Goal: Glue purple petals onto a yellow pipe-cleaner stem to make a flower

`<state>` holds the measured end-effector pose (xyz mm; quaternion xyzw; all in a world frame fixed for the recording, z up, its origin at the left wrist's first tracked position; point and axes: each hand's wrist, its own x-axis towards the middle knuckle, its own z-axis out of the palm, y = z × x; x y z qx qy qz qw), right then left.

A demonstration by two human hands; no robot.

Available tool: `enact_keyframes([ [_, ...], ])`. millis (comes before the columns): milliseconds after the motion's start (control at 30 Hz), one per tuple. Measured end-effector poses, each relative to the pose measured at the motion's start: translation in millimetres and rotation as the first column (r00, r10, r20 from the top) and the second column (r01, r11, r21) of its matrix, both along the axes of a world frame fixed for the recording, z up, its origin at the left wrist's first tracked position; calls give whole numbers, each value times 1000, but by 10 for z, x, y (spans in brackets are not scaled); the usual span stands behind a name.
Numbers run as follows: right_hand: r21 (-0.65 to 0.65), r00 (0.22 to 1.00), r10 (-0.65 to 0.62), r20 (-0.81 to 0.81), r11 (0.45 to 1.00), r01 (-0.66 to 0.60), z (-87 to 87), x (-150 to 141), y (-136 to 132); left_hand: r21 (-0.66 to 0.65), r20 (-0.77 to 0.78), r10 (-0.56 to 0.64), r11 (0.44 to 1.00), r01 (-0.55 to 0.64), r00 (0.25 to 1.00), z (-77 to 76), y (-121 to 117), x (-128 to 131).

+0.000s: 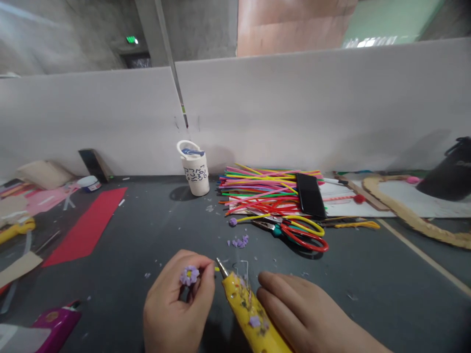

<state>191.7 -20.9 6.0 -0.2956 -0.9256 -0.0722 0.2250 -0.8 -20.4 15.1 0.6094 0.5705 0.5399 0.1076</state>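
My left hand [176,304] is closed in a pinch around a small purple flower [189,275] with a yellow centre, held just above the grey table. My right hand [305,314] grips a yellow glue gun [246,306], its metal nozzle pointing up and left, a finger's width from the flower. Bits of purple scrap stick to the gun's body. Several loose purple petals [240,241] lie on the table just beyond the nozzle.
Red-handled scissors [301,234] and a pile of coloured pipe cleaners [265,189] with a black phone [310,195] lie ahead right. A white cup [195,169] stands by the partition. Red paper sheet [86,226] at left, magenta glue gun [57,323] at bottom left.
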Motion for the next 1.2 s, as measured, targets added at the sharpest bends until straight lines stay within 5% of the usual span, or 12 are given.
enact_keyframes([
  [233, -11, 1000, 13, -2, 1000, -13, -27, 21, 19, 50, -132, 53, 998, -47, 990, -6, 60, -165],
  [400, -32, 999, 50, -3, 998, -50, 22, 25, 65, 60, -90, -98, 993, 104, 991, 29, 40, -198],
  [500, -45, 995, 99, 18, 994, -98, 34, 45, 85, -53, -63, -237, 971, 234, 969, 47, 57, -246],
  [667, -52, 986, 146, 75, 988, -142, 36, 73, 96, -318, 73, -421, 849, 421, 904, 84, 119, -360],
  [967, -83, 985, 145, 98, 987, -137, 18, 43, 85, -527, 65, -432, 750, 398, 900, 170, 150, -273],
  [1200, -85, 983, 140, 115, 988, -130, 2, 61, 88, -474, 86, -392, 792, 384, 916, 159, 169, -293],
])
